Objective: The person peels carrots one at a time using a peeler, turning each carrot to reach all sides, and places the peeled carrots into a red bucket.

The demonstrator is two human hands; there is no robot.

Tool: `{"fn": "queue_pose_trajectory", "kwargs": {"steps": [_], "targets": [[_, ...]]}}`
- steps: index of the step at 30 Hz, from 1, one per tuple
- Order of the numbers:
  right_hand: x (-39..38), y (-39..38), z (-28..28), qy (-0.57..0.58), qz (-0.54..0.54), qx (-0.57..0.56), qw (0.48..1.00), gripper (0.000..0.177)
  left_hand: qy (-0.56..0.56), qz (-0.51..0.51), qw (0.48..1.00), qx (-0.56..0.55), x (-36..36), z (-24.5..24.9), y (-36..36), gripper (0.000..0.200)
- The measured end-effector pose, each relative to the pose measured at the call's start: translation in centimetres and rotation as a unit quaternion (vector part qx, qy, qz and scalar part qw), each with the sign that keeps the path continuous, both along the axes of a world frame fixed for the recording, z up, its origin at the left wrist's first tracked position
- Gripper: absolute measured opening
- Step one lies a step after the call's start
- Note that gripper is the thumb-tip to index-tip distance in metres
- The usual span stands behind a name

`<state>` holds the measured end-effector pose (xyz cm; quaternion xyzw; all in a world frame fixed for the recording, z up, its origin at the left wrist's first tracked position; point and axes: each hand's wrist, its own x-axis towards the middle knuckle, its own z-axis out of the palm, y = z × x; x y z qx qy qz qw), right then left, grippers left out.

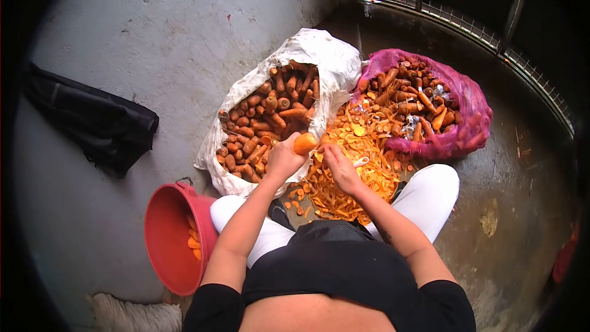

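Observation:
My left hand (pixel 286 158) is closed around a carrot (pixel 305 143), whose bright orange end points toward my right hand. My right hand (pixel 339 166) is closed close beside it, fingers pressed together; what it holds is too small to make out. Below and between the hands lies a heap of orange peelings and cut carrot ends (pixel 353 190). A white sack (pixel 332 55) full of unpeeled carrots (pixel 255 126) stands open behind my left hand. To the right, a pink mesh sack (pixel 470 107) holds more carrots and scraps.
A red bucket (pixel 161 233) with a few peeled carrots (pixel 194 243) stands by my left knee. Black cloth or a bag (pixel 92 117) lies at the far left. A whitish sack (pixel 132 315) is at the lower left. A wire grille (pixel 455 21) edges the floor at the back right.

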<state>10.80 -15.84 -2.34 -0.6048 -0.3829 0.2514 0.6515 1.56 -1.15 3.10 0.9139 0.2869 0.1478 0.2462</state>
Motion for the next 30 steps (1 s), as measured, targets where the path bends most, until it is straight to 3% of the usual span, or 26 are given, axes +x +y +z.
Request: {"fn": "queue_pose_trajectory", "kwargs": {"steps": [3,12,15,21,27,30], "targets": [[-1.1,-0.2,0.6,-0.014,0.011,-0.007,1.000,0.031,0.033,0.013,0.999,0.023,-0.2,0.5,-0.4,0.023],[-1.2,-0.1,-0.1,0.004,0.055,-0.060,0.997,0.037,0.014,0.030,0.990,0.140,-0.2,-0.4,-0.6,0.026],[-1.7,-0.1,-0.4,-0.011,0.029,-0.053,0.998,0.042,0.056,0.034,0.990,0.127,-0.3,0.1,-1.1,0.016],[-2.1,-0.2,0.0,-0.019,0.013,-0.072,0.997,0.043,0.047,0.027,0.985,0.163,-0.7,-0.4,-1.0,0.017],[-2.1,0.3,-1.0,0.000,0.053,-0.102,0.993,0.045,-0.019,-0.009,0.951,0.309,-1.4,-1.7,-0.4,0.019],[-2.1,0.7,-1.7,0.012,0.059,-0.087,0.994,0.045,-0.013,-0.011,0.945,0.326,-1.7,-1.7,-0.2,0.021]]}}
